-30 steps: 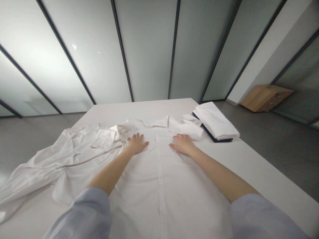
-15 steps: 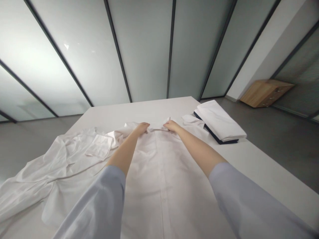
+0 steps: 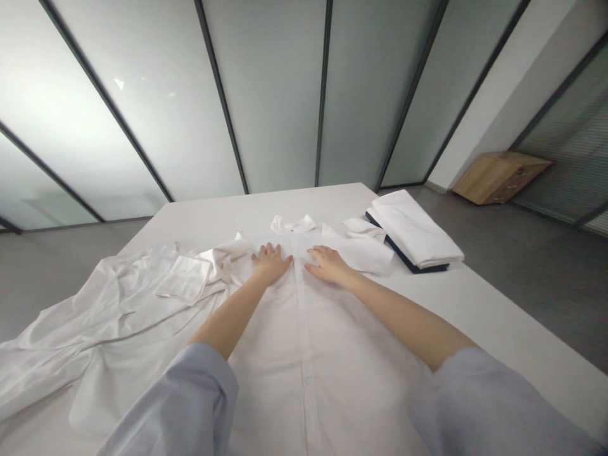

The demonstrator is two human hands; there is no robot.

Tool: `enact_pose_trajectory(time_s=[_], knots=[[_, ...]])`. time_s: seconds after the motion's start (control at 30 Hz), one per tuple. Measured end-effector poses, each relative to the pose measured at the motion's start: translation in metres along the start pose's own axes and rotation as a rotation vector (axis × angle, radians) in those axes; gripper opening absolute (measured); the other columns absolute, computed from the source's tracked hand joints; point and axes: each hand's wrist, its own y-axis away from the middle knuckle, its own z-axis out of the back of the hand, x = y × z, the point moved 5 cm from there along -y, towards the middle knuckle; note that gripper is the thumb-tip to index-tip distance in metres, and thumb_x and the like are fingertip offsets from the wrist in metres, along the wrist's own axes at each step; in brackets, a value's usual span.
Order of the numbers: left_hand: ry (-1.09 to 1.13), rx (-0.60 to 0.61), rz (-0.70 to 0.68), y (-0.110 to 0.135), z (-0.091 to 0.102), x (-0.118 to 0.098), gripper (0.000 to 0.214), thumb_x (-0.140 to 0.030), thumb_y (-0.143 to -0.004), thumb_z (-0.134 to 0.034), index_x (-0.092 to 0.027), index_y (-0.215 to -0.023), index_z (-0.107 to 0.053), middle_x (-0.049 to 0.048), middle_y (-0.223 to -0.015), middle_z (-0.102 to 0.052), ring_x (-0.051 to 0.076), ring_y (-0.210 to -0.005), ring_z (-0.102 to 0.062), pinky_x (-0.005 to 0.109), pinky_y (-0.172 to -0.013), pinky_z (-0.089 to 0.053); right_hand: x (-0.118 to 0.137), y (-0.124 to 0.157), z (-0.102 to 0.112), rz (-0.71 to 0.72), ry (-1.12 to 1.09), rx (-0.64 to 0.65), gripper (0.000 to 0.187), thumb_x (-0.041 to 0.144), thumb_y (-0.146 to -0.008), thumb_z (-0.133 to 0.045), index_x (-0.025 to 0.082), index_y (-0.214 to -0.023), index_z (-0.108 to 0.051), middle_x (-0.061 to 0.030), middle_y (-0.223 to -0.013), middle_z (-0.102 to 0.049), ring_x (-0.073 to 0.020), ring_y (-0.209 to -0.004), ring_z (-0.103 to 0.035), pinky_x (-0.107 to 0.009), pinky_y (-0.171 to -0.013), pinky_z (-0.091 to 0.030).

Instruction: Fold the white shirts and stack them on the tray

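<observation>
1. Fingers (image 3: pixel 268 251) of the left hand (image 3: pixel 272 263) lie spread and flat on the white shirt (image 3: pixel 304 354), gripping nothing.
2. Right hand (image 3: pixel 327 266) rests the same way, fingers apart and palm down, just across the button placket (image 3: pixel 303 316) from the left.
3. Beyond both sets of fingertips sits the collar (image 3: pixel 293 223), near but untouched.
4. Left of the left fingers, a sleeve (image 3: pixel 95 304) sprawls crumpled over the table (image 3: pixel 498 316).
5. Right of the right fingers, well apart, lies a folded stack (image 3: pixel 413 234).
</observation>
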Motion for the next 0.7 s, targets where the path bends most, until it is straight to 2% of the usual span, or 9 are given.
enact_pose_trajectory(time_s=[0.1,0.23,0.4,0.5,0.6,0.7], knots=[[-0.059,-0.015,0.035,0.009,-0.008,0.007,0.081,-0.071,-0.085,-0.026,-0.023,-0.149,-0.032,0.015,-0.158,-0.02,0.041,-0.144,-0.015,0.068,-0.107,-0.017,0.002,0.029,-0.012,-0.05,0.118,0.036,0.064,0.061,-0.092,-0.036,0.02,-0.139,-0.047,-0.018,-0.147,-0.041,-0.036,-0.14,-0.028,-0.053,-0.108,-0.027],[-0.055,-0.024,0.039,0.002,-0.011,0.012,0.084,-0.073,-0.083,-0.022,-0.024,-0.151,-0.028,0.0134,-0.159,-0.017,0.041,-0.144,-0.013,0.069,-0.108,-0.014,-0.018,0.034,-0.022,-0.189,0.143,0.078,0.075,0.069,-0.09,-0.025,0.022,-0.148,-0.035,-0.0178,-0.156,-0.025,-0.0407,-0.143,-0.014,-0.062,-0.109,-0.015],[-0.035,-0.028,0.014,-0.02,-0.003,0.013,0.079,-0.069,-0.085,-0.03,-0.022,-0.148,-0.032,0.0144,-0.158,-0.022,0.039,-0.144,-0.017,0.064,-0.11,-0.016,-0.038,0.009,-0.019,-0.217,0.117,0.063,0.071,0.066,-0.092,-0.025,0.023,-0.147,-0.036,-0.0145,-0.158,-0.022,-0.0388,-0.144,-0.012,-0.059,-0.111,-0.013],[0.001,-0.13,-0.058,-0.025,0.009,0.012,0.064,-0.055,-0.088,-0.037,-0.019,-0.14,-0.043,0.0151,-0.148,-0.04,0.032,-0.138,-0.033,0.05,-0.112,-0.026,-0.041,-0.003,-0.014,-0.211,0.123,0.031,0.065,0.061,-0.094,-0.029,0.02,-0.143,-0.042,-0.0146,-0.156,-0.027,-0.0365,-0.144,-0.013,-0.055,-0.112,-0.015],[0.009,-0.206,-0.11,-0.014,0.018,0.008,0.046,-0.045,-0.09,-0.037,-0.02,-0.124,-0.056,0.0138,-0.13,-0.055,0.028,-0.126,-0.046,0.04,-0.105,-0.035,-0.04,-0.007,-0.011,-0.188,0.138,-0.025,0.059,0.057,-0.094,-0.035,0.019,-0.136,-0.05,-0.0143,-0.153,-0.033,-0.0333,-0.144,-0.018,-0.05,-0.112,-0.017],[-0.033,-0.151,-0.127,0.009,0.018,-0.003,0.047,-0.05,-0.09,-0.039,-0.02,-0.119,-0.059,0.0143,-0.126,-0.056,0.031,-0.123,-0.046,0.043,-0.103,-0.036,-0.037,-0.005,-0.008,-0.155,0.154,-0.075,0.054,0.052,-0.094,-0.038,0.017,-0.131,-0.054,-0.0147,-0.151,-0.036,-0.0321,-0.142,-0.021,-0.046,-0.112,-0.019]])
